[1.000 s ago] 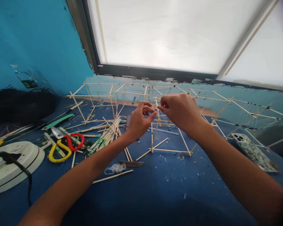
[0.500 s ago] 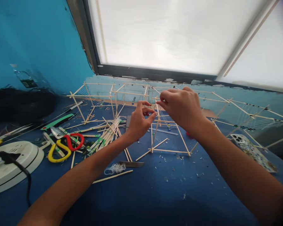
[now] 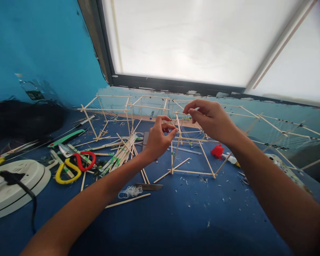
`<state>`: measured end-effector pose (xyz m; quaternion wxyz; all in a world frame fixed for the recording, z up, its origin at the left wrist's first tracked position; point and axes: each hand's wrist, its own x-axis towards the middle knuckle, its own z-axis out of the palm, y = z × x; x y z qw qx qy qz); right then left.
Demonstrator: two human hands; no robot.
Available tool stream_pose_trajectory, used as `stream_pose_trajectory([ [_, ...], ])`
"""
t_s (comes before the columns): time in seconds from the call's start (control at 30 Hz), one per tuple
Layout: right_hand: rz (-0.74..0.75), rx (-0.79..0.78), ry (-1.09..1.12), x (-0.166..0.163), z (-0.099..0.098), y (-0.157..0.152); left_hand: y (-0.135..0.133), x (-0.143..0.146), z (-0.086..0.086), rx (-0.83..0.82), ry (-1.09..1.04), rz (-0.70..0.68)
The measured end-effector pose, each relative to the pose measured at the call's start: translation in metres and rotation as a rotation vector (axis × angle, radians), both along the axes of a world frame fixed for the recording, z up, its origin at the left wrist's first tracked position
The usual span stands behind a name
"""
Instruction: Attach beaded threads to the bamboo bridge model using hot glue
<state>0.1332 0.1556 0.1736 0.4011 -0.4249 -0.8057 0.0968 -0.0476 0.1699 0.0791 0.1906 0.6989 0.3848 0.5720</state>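
Observation:
A small frame of thin wooden sticks (image 3: 192, 172) stands on the blue table (image 3: 176, 220) in front of me. My left hand (image 3: 157, 137) pinches the frame's top joint between thumb and forefinger. My right hand (image 3: 212, 119) is raised a little above and to the right of that joint, fingers pinched together on something too thin to make out, perhaps a thread or band. Larger stick frames (image 3: 128, 106) stand behind along the wall.
Scissors with red and yellow handles (image 3: 72, 165), loose sticks (image 3: 120, 153), a bunch of small clear bands (image 3: 130, 191), a metal blade (image 3: 148, 186) and a white round socket block with a black cable (image 3: 13, 185) lie at left. A red-capped tube (image 3: 220, 152) lies at right.
My right hand has lifted up and to the right, away from the joint, which uncovers the red-capped tube. My left hand has stayed on the joint.

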Motion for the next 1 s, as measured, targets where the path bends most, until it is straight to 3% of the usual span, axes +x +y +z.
stream_pose_trajectory([
  [0.27, 0.077, 0.009, 0.058, 0.005, -0.002, 0.001, 0.000, 0.000, 0.000, 0.000, -0.002, 0.014],
  [0.63, -0.090, 0.192, 0.107, 0.007, 0.006, -0.014, 0.000, -0.001, 0.000, -0.003, -0.004, 0.002],
  [0.83, -0.236, 0.171, 0.110, 0.004, 0.005, -0.016, 0.001, -0.001, -0.002, 0.010, 0.000, 0.003],
  [1.0, -0.207, 0.056, 0.122, 0.005, -0.005, -0.003, 0.000, 0.000, 0.000, 0.003, 0.003, 0.004],
])
